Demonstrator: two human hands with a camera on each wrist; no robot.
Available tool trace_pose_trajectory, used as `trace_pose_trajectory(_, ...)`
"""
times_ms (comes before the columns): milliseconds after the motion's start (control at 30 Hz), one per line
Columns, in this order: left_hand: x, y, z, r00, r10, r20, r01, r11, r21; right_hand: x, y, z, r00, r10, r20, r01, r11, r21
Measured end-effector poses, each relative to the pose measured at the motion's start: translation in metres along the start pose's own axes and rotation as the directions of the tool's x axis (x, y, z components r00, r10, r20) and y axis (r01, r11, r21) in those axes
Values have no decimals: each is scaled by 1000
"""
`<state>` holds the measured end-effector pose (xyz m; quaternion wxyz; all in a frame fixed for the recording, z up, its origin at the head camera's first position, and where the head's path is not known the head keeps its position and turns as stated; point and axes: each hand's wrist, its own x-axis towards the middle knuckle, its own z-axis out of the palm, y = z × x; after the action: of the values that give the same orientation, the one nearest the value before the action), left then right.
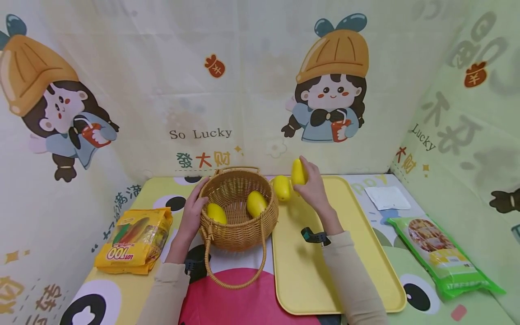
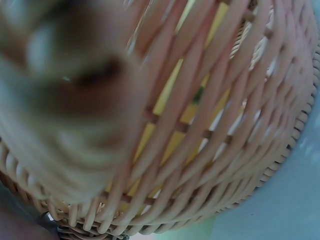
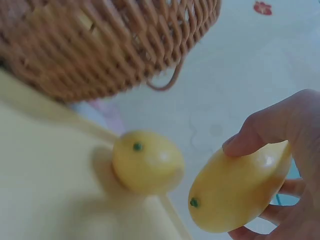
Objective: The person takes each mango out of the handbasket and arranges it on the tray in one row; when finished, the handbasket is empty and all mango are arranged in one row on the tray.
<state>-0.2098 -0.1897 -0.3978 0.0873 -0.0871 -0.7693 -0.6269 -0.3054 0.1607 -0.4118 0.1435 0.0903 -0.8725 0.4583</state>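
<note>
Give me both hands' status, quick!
Left hand: closed, holding the wicker basket by its rim.
Right hand: closed, holding a yellow fruit.

Pale walls [image 1: 260,90] with orange-capped cartoon figures [image 1: 331,81] and "So Lucky" lettering [image 1: 200,134] above a colourful patterned tabletop [image 1: 231,302]

The head view is bright and even, its light soft and seemingly from above. Right of the basket [image 1: 239,239], faint shadows lie on the tray [image 1: 294,275] beside the sleeve [image 1: 353,275]; left of the basket, the yellow bag [image 1: 132,243] carries small glints. Wide-angle stretch slants the printed figures far out from the basket. The left wrist view is dim and bluish, with an unfocused shape [image 2: 70,110] hiding part of the basket. In the right wrist view the basket blurs, while the held fruit [image 3: 235,192] below it shows glare.
</note>
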Motion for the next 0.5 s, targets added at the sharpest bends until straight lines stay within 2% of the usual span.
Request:
trace_pose_trajectory(233, 1, 0, 1, 1000, -2, 2, 2, 1000, 12, 0, 19, -2, 998, 26, 56, -23, 998, -52)
trace_pose_trajectory(500, 1, -1, 1, 1000, 0, 3, 0, 1000, 12, 1, 36, 7, 988, 85, 126, -77, 995, -64)
